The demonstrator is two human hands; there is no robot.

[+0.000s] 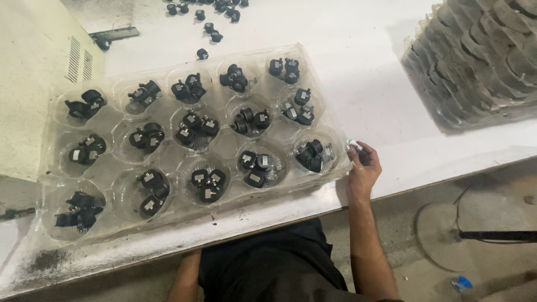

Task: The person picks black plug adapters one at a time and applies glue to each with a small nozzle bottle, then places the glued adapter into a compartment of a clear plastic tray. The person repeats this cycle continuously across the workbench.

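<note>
Head view: right hand (363, 168) rested at the table (380, 95) edge, fingers curled closed around a small shiny part (353, 146), just beside the clear plastic tray (168, 221). Tray cups held small black parts (256, 169). Left hand was hidden below the table edge, grip not tellable. Stack of empty trays (475, 61) sat far right; loose black parts (207, 25) lay near the top.

Clear plastic tray (334, 146) lying flat on table (363, 84), reaching over its near edge, slightly skewed. Fifteen round cups in three rows, each holding two or three small black parts (256, 168) with pale faces, jumbled. Right hand (363, 168) pinching tray's right near corner, fingers curled on rim.
</note>
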